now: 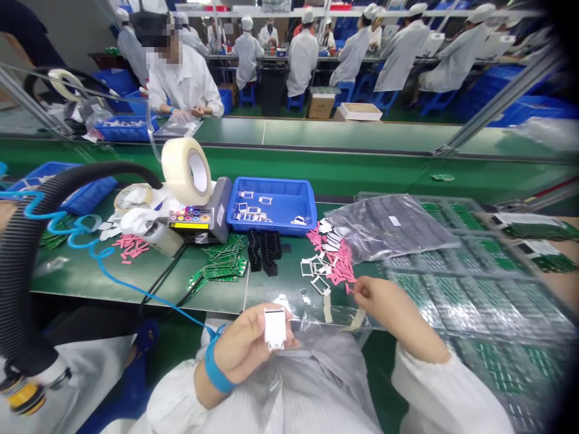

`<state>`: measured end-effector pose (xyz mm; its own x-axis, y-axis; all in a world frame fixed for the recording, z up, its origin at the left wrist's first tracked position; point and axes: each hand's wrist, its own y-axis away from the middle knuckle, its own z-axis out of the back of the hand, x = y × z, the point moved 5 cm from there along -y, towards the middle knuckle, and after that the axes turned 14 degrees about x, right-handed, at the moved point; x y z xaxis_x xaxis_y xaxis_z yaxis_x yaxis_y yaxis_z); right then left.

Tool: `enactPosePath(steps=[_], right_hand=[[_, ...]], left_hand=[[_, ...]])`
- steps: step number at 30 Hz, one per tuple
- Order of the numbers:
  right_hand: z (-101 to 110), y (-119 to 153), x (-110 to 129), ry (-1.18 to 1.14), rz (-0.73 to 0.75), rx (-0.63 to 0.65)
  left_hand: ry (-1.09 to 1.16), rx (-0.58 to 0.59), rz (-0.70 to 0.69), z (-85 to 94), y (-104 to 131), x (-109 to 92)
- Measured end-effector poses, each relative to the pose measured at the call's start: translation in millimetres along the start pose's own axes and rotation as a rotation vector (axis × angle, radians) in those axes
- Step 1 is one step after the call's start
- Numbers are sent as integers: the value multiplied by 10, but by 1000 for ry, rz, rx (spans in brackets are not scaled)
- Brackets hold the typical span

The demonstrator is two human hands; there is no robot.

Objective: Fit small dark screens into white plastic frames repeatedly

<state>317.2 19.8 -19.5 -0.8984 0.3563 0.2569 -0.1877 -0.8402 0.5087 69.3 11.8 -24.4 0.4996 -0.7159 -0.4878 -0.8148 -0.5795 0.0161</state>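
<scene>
My left hand [251, 343], with a blue band at its wrist, holds a small white rectangular part [275, 328] between thumb and fingers. At the right, my right hand [373, 298] has its thumb and fingertips pinched together on a small pink piece [349, 288] at the edge of a pile of pink strips [339, 265]. White frames [320, 284] lie just left of that pile, and white strips lie above it. Two beige strips [327, 307] are near the table's front edge.
A blue tray [271, 182] with white frames stands behind black parts [262, 250] and green circuit boards [221, 265]. Tape [186, 172] sits on a box. A black hose [20, 271] arches at left. Plastic trays [456, 301] of boards lie right. A person [183, 78] works opposite.
</scene>
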Motion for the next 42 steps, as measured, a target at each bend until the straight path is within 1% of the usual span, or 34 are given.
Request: enactPosePath(steps=[2, 3, 5, 6, 7, 8, 9, 10, 11, 13, 16, 18, 21, 23, 24, 26, 27, 28, 29, 31, 32, 33, 34, 35, 38, 40, 42], right_hand=[[111, 66, 141, -21, 84, -9], [164, 93, 224, -29, 108, -53], [263, 152, 423, -62, 176, -216], [299, 197, 549, -99, 259, -313], [318, 258, 690, -146, 383, -396], [318, 331, 835, -195, 534, -451], [304, 416, 974, -234, 689, -486], [280, 500, 1096, -251, 812, -505], [250, 571, 1196, -246, 886, -513], [192, 660, 1335, -203, 923, -519], [131, 694, 1436, -142, 906, -533], [113, 699, 1466, -106, 890, -588], [100, 742, 1506, -53, 863, -717], [88, 778, 1544, -40, 876, -752], [83, 785, 1559, -54, 891, -745], [70, 754, 1570, -151, 940, -669], [55, 704, 1565, -242, 961, -583], [27, 629, 1556, -364, 972, -457], [-21, 537, 1546, -510, 969, -296], [-163, 355, 1533, -814, 913, 56], [-237, 290, 1537, -927, 878, 206], [-289, 249, 1548, -992, 863, 312], [-315, 226, 1561, -1004, 865, 365], [-315, 216, 1574, -966, 879, 372], [-241, 262, 1619, -700, 997, 298], [-221, 311, 1628, -540, 1098, 305], [-251, 290, 1581, -454, 1137, 317]], left_hand=[[-14, -31, -19, 8, 0, -23], [-16, -52, -23, 13, -4, -32], [-15, -103, -23, 26, -15, -41], [-14, -125, -21, 31, -20, -43], [-15, -140, -24, 33, -23, -46], [-22, -148, -30, 33, -25, -51], [-33, -148, -37, 31, -25, -56], [-43, -142, -48, 29, -24, -62], [-51, -135, -60, 27, -22, -68], [-56, -120, -76, 28, -16, -75], [-44, -110, -83, 37, -15, -78], [-40, -109, -84, 38, -17, -82], [-47, -114, -100, 33, -15, -92], [-80, -121, -104, 32, -5, -97], [-102, -126, -102, 33, 1, -98], [-152, -128, -96, 36, 16, -108], [-179, -127, -92, 38, 24, -120], [-209, -129, -92, 43, 33, -139], [-244, -135, -93, 51, 43, -164], [-327, -153, -84, 77, 64, -223], [-349, -163, -68, 96, 75, -245], [-350, -169, -45, 117, 85, -257], [-334, -170, -21, 139, 95, -262], [-308, -168, 2, 159, 105, -258], [-237, -161, 34, 203, 132, -232], [-216, -157, 42, 221, 141, -206], [-176, -139, 56, 245, 139, -167]])
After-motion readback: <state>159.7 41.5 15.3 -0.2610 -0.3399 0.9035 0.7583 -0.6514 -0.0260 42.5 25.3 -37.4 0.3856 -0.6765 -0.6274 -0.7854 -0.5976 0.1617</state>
